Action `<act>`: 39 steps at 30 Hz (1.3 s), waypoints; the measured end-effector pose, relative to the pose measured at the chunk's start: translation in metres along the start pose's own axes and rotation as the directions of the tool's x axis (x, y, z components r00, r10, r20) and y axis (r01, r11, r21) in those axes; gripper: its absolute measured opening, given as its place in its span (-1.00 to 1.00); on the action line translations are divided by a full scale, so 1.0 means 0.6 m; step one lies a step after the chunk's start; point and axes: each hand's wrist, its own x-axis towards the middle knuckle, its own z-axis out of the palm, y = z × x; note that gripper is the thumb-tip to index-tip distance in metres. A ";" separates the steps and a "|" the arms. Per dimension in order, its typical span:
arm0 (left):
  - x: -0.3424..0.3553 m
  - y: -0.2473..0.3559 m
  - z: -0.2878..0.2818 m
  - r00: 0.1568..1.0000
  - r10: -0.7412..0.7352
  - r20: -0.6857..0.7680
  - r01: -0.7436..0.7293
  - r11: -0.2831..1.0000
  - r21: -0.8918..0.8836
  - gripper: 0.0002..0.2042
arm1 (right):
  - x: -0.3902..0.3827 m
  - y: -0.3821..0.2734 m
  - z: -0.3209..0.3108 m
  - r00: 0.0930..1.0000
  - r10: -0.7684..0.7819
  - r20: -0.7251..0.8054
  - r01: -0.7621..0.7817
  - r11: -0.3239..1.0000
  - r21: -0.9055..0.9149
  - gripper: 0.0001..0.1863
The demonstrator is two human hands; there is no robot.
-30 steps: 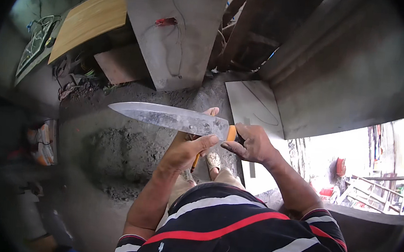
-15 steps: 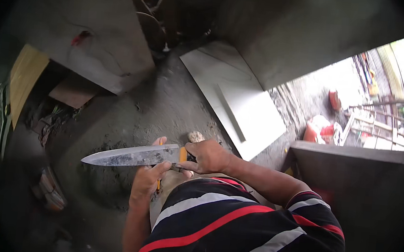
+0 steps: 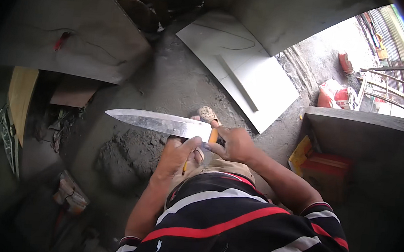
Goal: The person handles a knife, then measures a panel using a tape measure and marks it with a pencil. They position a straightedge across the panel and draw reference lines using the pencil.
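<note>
Head view shows us a long, pointed grey metal blade [image 3: 159, 122] lying crosswise, tip leftward from our right hand [image 3: 235, 144], which grasps its dark handle [image 3: 220, 139]; our left hand [image 3: 178, 155] meets its near edge beside the yellow collar [image 3: 213, 136], how firmly we cannot tell.

a white board [image 3: 246, 68] lies near red-and-white sacks [image 3: 328, 94].

Knife [image 3: 164, 122], one: long pointed metal blade, grey, dark-smudged; orange collar [image 3: 213, 135]; handle largely covered. Nearly level at frame centre, tip leftward. Stick [image 3: 185, 167], one: slim, yellow, steep, below blade; upper part hidden.
</note>
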 end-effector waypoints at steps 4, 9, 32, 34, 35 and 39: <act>-0.017 -0.005 -0.028 0.994 -0.007 0.109 -0.011 0.987 0.163 -0.21 | -0.023 -0.010 0.012 0.996 -0.078 -0.050 0.079 0.997 0.014 -0.37; -0.046 -0.009 -0.016 0.992 0.111 0.061 -0.118 0.986 0.120 -0.20 | -0.027 -0.031 0.017 0.984 -0.153 -0.093 0.152 0.988 -0.018 -0.39; -0.063 0.001 0.028 0.977 0.155 -0.145 -0.125 0.972 0.197 -0.43 | -0.024 -0.030 0.000 0.975 -0.172 -0.138 0.169 0.985 -0.032 -0.40; -0.055 -0.005 0.017 0.981 0.176 -0.076 -0.165 0.977 0.137 -0.47 | -0.020 -0.026 -0.006 0.976 -0.168 -0.138 0.167 0.986 -0.019 -0.39; -0.050 -0.005 0.009 0.982 0.183 -0.045 -0.175 0.974 0.146 -0.51 | -0.014 -0.020 -0.010 0.961 -0.135 -0.243 0.167 0.979 0.113 -0.39; -0.046 0.013 0.020 0.979 0.192 -0.071 -0.191 0.981 0.022 -0.52 | 0.001 -0.012 -0.055 0.950 0.166 -0.266 -0.058 0.927 0.369 -0.41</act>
